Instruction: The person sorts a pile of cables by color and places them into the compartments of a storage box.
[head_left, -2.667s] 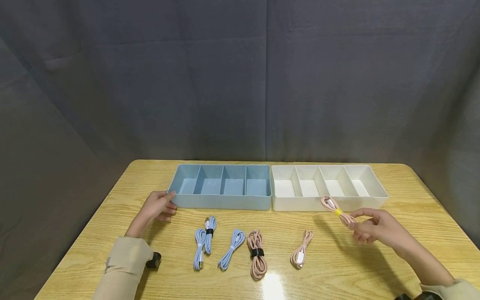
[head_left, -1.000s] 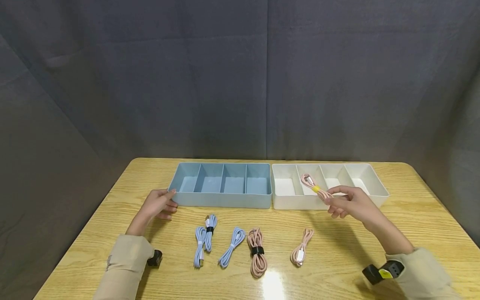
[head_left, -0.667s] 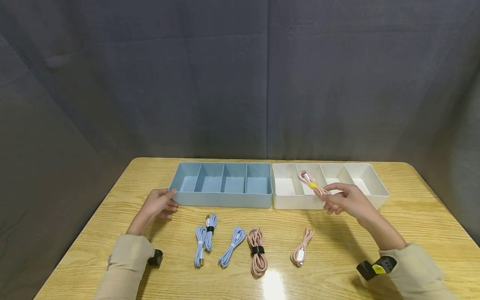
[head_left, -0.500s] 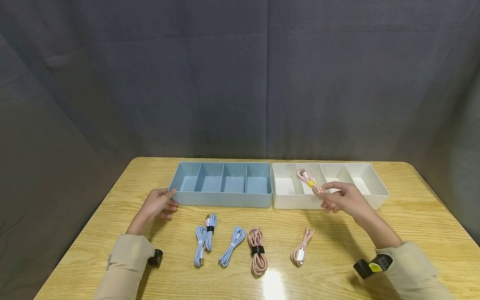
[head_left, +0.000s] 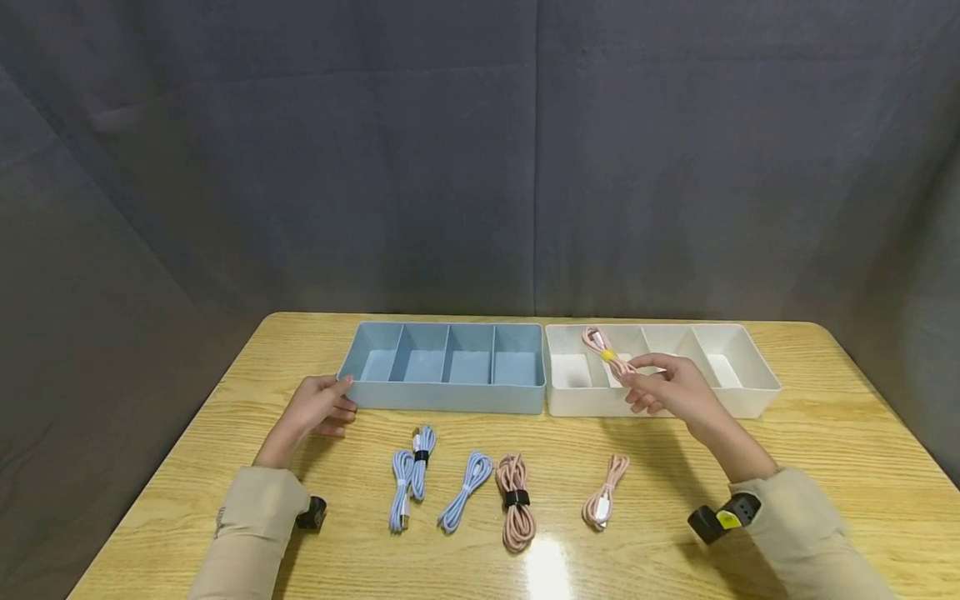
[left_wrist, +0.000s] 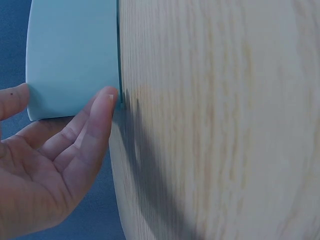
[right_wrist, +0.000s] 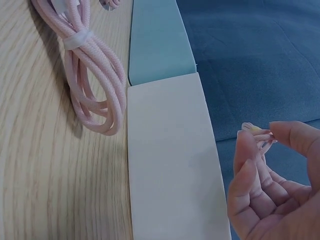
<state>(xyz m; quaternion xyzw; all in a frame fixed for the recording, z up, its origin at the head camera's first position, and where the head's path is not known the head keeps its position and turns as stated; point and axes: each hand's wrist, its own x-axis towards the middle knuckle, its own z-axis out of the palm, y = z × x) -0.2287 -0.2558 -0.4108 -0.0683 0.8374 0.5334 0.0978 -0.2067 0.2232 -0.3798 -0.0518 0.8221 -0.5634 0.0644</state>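
My right hand (head_left: 671, 385) pinches a coiled pink charging cable (head_left: 597, 340) with a yellow tie between thumb and fingertips. The cable hangs above the two left compartments of the white divided box (head_left: 588, 402); in the right wrist view its end (right_wrist: 262, 135) shows at the fingertips, beyond the box wall. At the left end of the blue divided box (head_left: 450, 397), my left hand (head_left: 315, 404) grips the near corner, thumb on the rim. The left wrist view shows its fingers (left_wrist: 102, 112) against the lower edge of that box.
On the table, left to right, lie two overlapping blue cables (head_left: 401, 492), a third blue cable (head_left: 465, 493), a thicker pink cable (head_left: 517, 529) with a black strap and a thin pink cable (head_left: 603, 496). A dark curtain (head_left: 480, 167) hangs behind the table.
My right hand has carried the pink cable leftward and away from me, from in front of the white box to over its left compartments. My left hand has stayed at the blue box.
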